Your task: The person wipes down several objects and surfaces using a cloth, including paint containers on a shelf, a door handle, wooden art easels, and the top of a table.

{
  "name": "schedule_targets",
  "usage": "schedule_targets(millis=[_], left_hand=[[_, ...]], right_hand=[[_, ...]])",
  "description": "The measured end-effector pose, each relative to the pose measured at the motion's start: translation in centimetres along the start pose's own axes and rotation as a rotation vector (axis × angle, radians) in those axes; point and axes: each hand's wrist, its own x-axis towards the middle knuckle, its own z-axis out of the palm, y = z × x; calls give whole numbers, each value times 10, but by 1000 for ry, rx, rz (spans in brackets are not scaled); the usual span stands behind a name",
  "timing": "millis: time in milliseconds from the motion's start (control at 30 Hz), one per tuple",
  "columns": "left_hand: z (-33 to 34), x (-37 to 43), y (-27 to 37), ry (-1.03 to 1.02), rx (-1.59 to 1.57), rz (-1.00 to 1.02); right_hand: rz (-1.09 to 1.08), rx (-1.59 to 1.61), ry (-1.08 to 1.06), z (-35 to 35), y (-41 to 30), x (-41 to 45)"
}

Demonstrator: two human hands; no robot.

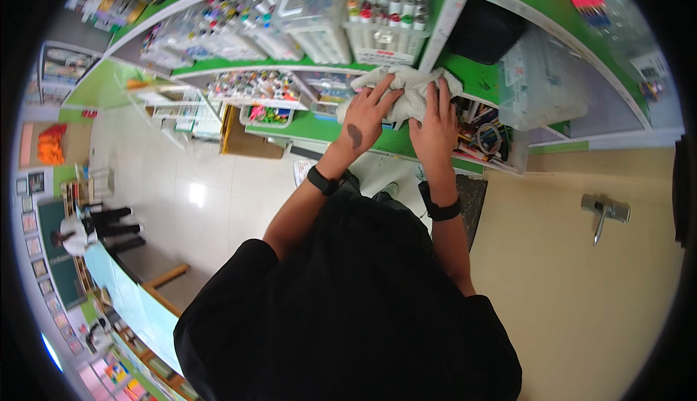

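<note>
A crumpled white cloth [408,93] lies on the edge of the white-and-green shelf unit, at the foot of an upright divider. My left hand [366,115] presses on the cloth's left part, its fingers spread and pointing up. On the right part of the cloth rests my right hand [435,120], fingers extended. Just above the cloth stands a clear plastic bin of capped markers [387,20]. Below and to the right is an open drawer of loose pens and pencils [487,134], close to my right hand. The shelf surface under the cloth is hidden.
More marker bins [228,31] fill the shelf at left. A black container [485,28] and a clear plastic box [539,82] occupy the right compartments. A door with a metal handle [604,209] is at right. People stand by a light blue table [128,292] far left.
</note>
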Motion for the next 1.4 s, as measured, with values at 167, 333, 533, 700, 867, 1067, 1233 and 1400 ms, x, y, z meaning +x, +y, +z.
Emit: schedule_targets(millis=[167,333,533,700,867,1067,1233,1400], left_hand=[[-19,-26,-12,-127,-112,-126],[-11,-84,-49,-195,-185,-136],[-44,-132,-111,-335,-383,-129],[-93,-133,-154,-120,-244,-176],[-134,-139,-227,319,-192,-169],[-163,-115,-287,288,-33,-226],[-146,-117,-299,162,80,-250],[-133,-127,-300,273,133,-307]], right_hand=[[0,-3,30,15,-16,-14],[-159,138,-341,43,-16,-52],[-233,174,-712,75,-50,-59],[-355,209,-651,110,-127,-28],[-502,308,-520,158,-202,20],[-563,74,-475,227,-249,66],[-399,5,-548,259,-237,68],[-454,23,-411,266,-230,57]])
